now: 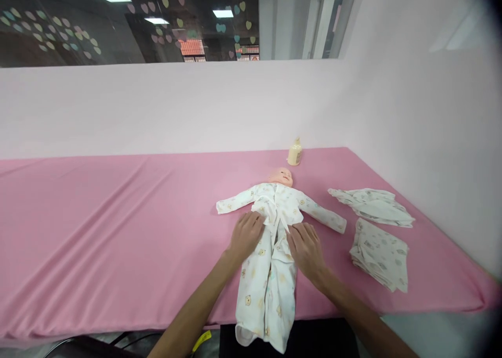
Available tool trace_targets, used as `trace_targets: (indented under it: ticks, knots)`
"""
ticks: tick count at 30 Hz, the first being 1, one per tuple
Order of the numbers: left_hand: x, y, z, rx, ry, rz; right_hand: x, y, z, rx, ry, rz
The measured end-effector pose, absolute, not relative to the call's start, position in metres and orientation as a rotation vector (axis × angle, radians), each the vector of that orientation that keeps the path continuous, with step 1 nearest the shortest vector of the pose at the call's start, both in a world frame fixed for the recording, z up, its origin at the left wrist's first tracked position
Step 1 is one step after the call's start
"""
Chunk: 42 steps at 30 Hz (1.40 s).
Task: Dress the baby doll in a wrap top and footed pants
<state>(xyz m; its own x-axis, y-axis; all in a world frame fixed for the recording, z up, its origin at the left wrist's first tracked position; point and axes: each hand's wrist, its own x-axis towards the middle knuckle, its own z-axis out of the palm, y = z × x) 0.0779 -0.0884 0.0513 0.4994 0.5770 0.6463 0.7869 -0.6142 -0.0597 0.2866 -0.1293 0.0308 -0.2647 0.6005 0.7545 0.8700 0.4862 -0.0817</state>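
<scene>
A baby doll (281, 176) lies on its back on the pink-covered table (117, 217), dressed in a white printed sleepsuit (266, 279) whose legs hang over the near edge. My left hand (246, 234) rests flat on the suit's left side at the waist. My right hand (305, 244) lies on the right side, fingers at the front opening near the ties. Both hands press on the cloth; neither visibly grips it.
A cream bottle (295, 152) stands behind the doll's head by the pink wall. To the right lie a crumpled printed garment (372, 205) and a folded stack of the same cloth (379, 254). A yellow tag (202, 341) hangs below the table edge.
</scene>
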Motion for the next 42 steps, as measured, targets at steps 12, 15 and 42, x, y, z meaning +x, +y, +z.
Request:
trace_targets:
  ticks: [12, 15, 42]
  knots:
    - [0.06, -0.117, 0.079, -2.529, -0.84, -0.341, 0.295, -0.135, 0.042, -0.989, -2.362, -0.416]
    - [0.063, -0.119, 0.091, -2.654, -0.877, -0.379, 0.293, -0.121, 0.054, -1.022, -2.25, -0.199]
    - [0.136, 0.023, 0.073, -2.687, -1.781, -0.867, 0.251, 0.057, 0.128, -1.973, -2.488, -0.019]
